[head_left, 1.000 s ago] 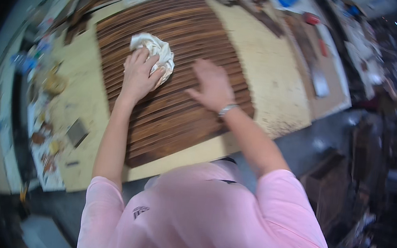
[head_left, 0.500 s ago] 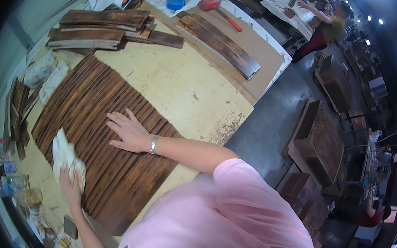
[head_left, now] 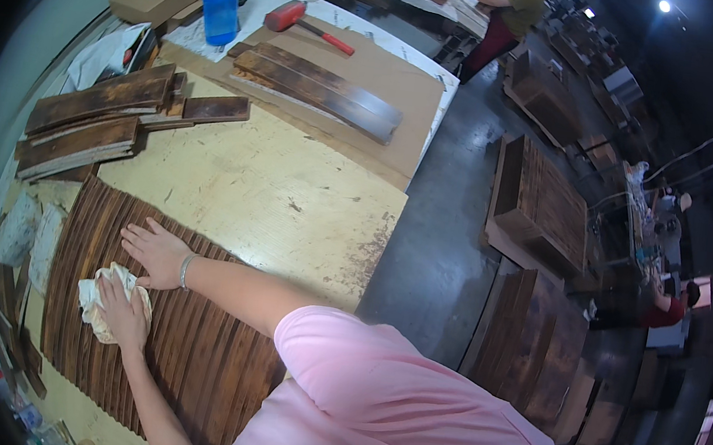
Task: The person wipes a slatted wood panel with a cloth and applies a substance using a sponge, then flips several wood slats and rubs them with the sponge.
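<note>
A row of dark brown wooden strips lies side by side on the pale worktable. My left hand presses a crumpled white and cream cloth down on the strips, its fingers spread over the cloth. Just beyond it, my right hand rests flat on the same strips, fingers apart, holding nothing. A silvery bracelet circles the right wrist. The right forearm crosses over the strips and hides part of them.
Stacked brown boards lie at the far left. Farther back stand a blue bottle, a red mallet and more boards on cardboard. White wrapped bundles sit left. Wooden cabinets stand across the floor; another person works far off.
My left hand has carried the cloth from the strips' left edge farther in, close beside my right hand. The whole view has turned, shifting the table leftward in the picture.
</note>
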The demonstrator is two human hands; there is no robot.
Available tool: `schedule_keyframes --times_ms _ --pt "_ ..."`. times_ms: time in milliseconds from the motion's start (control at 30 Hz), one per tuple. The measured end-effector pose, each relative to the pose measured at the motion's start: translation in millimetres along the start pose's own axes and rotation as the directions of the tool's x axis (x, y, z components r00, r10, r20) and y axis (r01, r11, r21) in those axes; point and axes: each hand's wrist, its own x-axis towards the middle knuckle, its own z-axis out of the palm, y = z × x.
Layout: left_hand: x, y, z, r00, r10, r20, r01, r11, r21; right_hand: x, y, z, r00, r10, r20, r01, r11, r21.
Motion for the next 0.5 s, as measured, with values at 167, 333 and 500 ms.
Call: schedule_keyframes --times_ms 167,333,500 --pt "2 -4 6 0.995 0.095 -0.037 -0.097 0.994 -0.052 -1 5 6 0.999 0.016 -0.042 -0.015 0.999 0.035" --pt "-62 -101 29 0.996 -0.041 -0.084 0.041 0.999 -0.002 -6 10 5 0.999 0.027 -0.025 -0.027 1.0 0.01" --pt "-165 -255 51 0.955 -0.146 -0.257 0.165 0.985 0.054 -4 -1 -3 1.0 0.019 0.022 -0.019 1.0 0.014"
